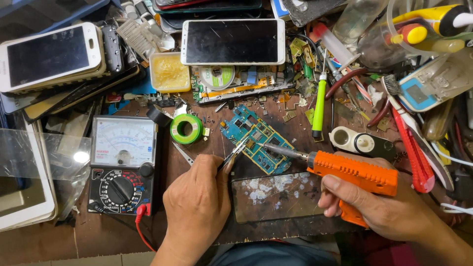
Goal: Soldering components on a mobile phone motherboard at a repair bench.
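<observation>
Nearest to us, our left hand [197, 207] rests on the brown workbench [98, 236], its fingers pinched shut on a pair of thin metal tweezers [231, 155] whose tips reach up onto a blue-green circuit board [256, 140]. Our right hand [389, 207] is wrapped tight round the grip of an orange soldering gun [352, 172], and the gun's metal tip [278, 150] comes in from the right to touch the same board, just beside the tweezer tips. That board lies flat near the middle of the bench, tilted on a diagonal. Directly below it, between our two hands, we see a dark phone glass [278, 197] with whitish patches on it.

To the left of our left hand sits an analogue multimeter [123, 165] with a black dial, and a red probe lead [143, 216] runs off its lower corner. Above our left hand we find a green roll of tape [186, 129]. A green-handled screwdriver [319, 106] stands above and to the right of the board. Farther back lies a white phone [232, 42] with a dark screen, resting partly on a stripped phone frame [241, 83], with a small tub of yellow paste [169, 73] to its left. Another white phone [49, 56] lies at the far left, and a red utility knife [411, 148] lies to the right of the gun.
</observation>
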